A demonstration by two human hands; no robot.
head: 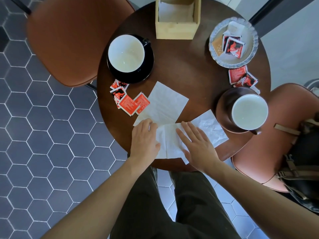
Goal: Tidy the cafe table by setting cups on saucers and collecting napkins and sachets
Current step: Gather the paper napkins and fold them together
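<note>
Three white napkins lie on the round dark table [189,66]: one [164,104] in the middle, one [212,128] to the right, one [170,142] at the near edge. My left hand [144,140] pinches the near napkin's left edge. My right hand [198,144] lies flat on that napkin, fingers spread. A black cup [126,53] stands on a black saucer [148,66] at the left. A brown cup [249,112] stands on a brown saucer [224,104] at the right. Red sachets lie loose at the left [128,99] and right [241,76].
A wooden napkin box [176,30] stands at the table's far edge. A silver plate [224,61] at the far right holds several sachets. Brown chairs stand at the left [69,40] and right [284,135]; a dark bag [303,161] rests on the right one.
</note>
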